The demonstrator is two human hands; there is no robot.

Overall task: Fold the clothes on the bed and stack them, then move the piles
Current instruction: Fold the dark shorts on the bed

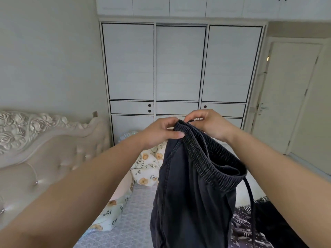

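The dark trousers (188, 185) hang in the air above the bed (136, 212), held up by the waistband so that the legs drop straight, likely to line them up before folding. The left hand (159, 133) pinches the waistband's far end between thumb and curled fingers; the right hand (209, 124), just beside it, pinches the same edge with its fingertips. A drawstring (250, 197) dangles from the waistband. Below the trousers lie a floral cloth (145, 167) and a dark patterned garment (250, 226).

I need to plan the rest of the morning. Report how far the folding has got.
Done: no folded pile is in view. In hand: both hands, left and right, pinch the waistband of dark trousers held up unfolded. Left: fold them, the dark patterned garment on the bed, stacking, moving.
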